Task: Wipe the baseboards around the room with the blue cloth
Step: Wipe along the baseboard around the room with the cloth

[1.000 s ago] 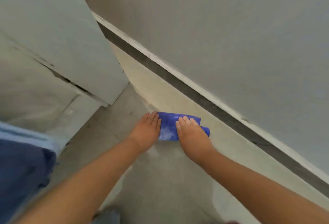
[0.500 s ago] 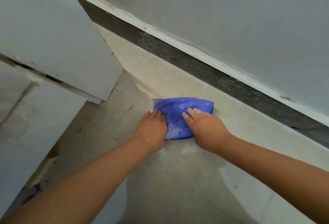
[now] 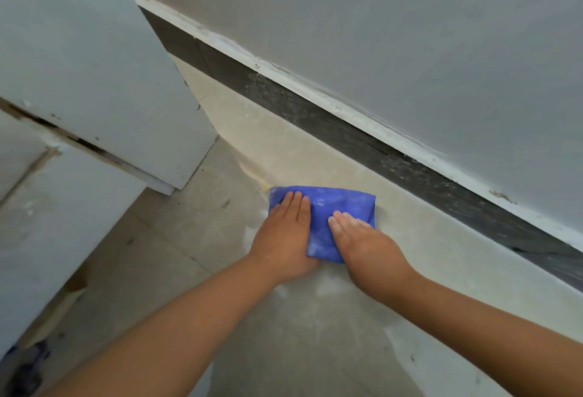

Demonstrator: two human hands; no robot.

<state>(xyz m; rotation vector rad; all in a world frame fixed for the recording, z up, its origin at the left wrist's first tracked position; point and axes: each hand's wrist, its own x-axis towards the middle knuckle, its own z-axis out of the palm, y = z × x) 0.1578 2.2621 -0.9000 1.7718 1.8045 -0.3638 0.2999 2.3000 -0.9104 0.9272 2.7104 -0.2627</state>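
The blue cloth [image 3: 342, 206], folded and dusted with white, lies flat on the pale floor a short way in front of the baseboard. The baseboard [image 3: 315, 112] is a dark grey strip with white smears, running diagonally under a white trim line at the foot of the grey wall. My left hand [image 3: 284, 239] presses palm down on the cloth's left part, fingers together. My right hand [image 3: 362, 245] presses flat on its right part. Both hands cover the cloth's near edge. The cloth does not touch the baseboard.
A white panel [image 3: 94, 81] with a cracked lower edge juts in from the left, its corner close to the cloth. The grey wall [image 3: 426, 34] fills the upper right. The floor [image 3: 284, 333] below my arms is dusty grey with white smudges.
The view has come closer to the floor and wall. My left hand has slid from beside the cloth onto it, and the cloth shows wider under both palms.
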